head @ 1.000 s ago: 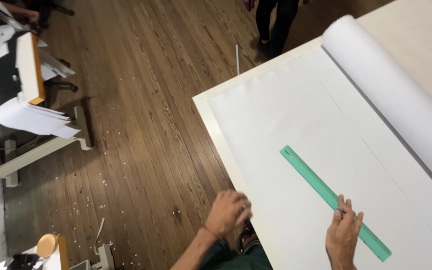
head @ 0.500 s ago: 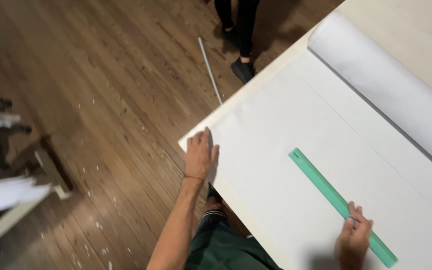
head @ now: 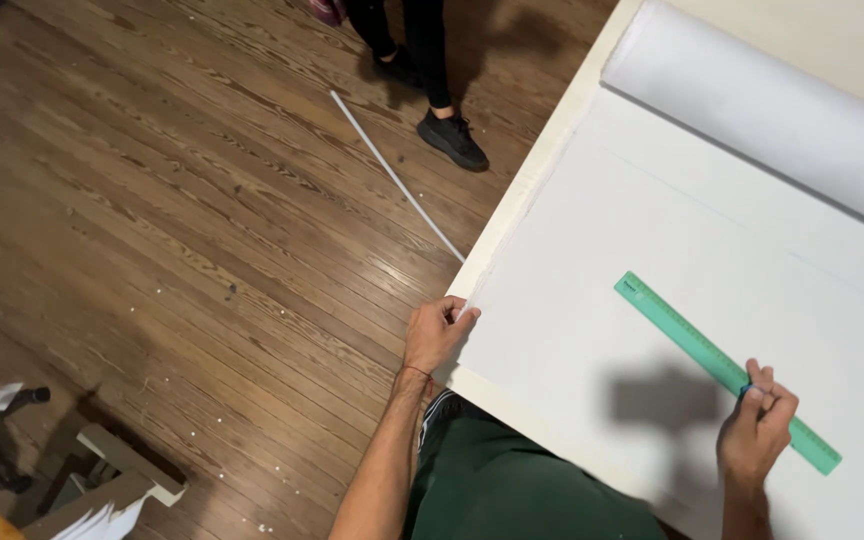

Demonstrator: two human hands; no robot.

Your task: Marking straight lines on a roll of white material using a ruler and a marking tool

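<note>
A large white sheet (head: 652,230) lies unrolled over a cream table (head: 527,195), with its rolled part (head: 752,105) at the far side. My left hand (head: 437,330) pinches the sheet's near left corner at the table edge. A long green ruler (head: 697,345) lies diagonally on the sheet. My right hand (head: 757,425) rests on the ruler's lower part, fingers curled around a small blue-tipped thing, probably a pen.
Another person's legs and dark shoes (head: 452,135) stand on the wooden floor beyond the table corner. A thin white rod (head: 392,175) lies on the floor there. A white wooden piece and stacked papers (head: 102,485) sit at the lower left.
My left hand has slid along the table edge to the sheet's corner and gripped it. The right hand has stayed on the ruler. The view has shifted left and up.
</note>
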